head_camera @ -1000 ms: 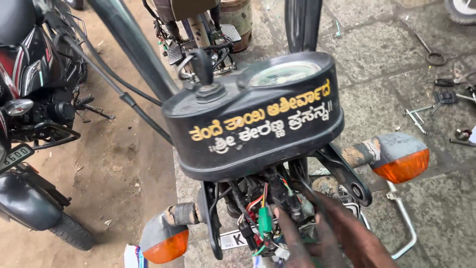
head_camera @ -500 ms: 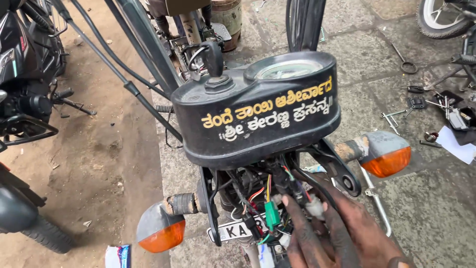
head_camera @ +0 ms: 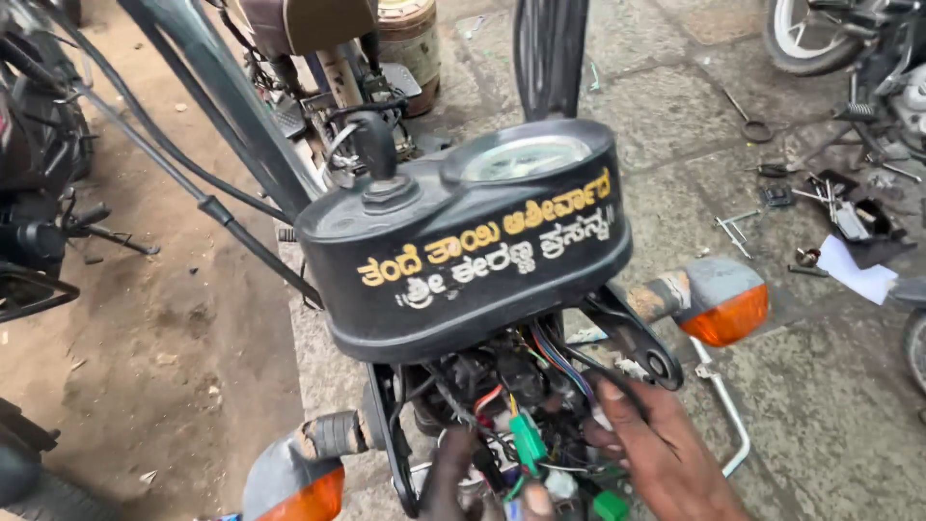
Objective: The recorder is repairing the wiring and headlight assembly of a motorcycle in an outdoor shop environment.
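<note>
A motorcycle's black instrument housing (head_camera: 463,251), with a round dial on top and yellow and white lettering, fills the middle of the head view. Below it a tangle of coloured wires and green connectors (head_camera: 529,439) hangs exposed. My left hand (head_camera: 453,478) reaches up from the bottom edge, fingers closed among the wires near a green connector. My right hand (head_camera: 661,449) is in the wire bundle from the right, fingertips pinching wires under the housing. Orange turn signals stick out at the right (head_camera: 719,304) and lower left (head_camera: 294,482).
Another black motorcycle (head_camera: 39,193) stands at the left on bare dirt. Black cables (head_camera: 183,183) run diagonally from the upper left. Tools and small parts (head_camera: 830,207) lie scattered on the stone paving at the right, near a wheel (head_camera: 810,39). A round can (head_camera: 410,39) stands at the back.
The view has drifted a little, so the housing sits higher and more to the right. Both hands stay in the wiring, the right one having moved further up towards the housing.
</note>
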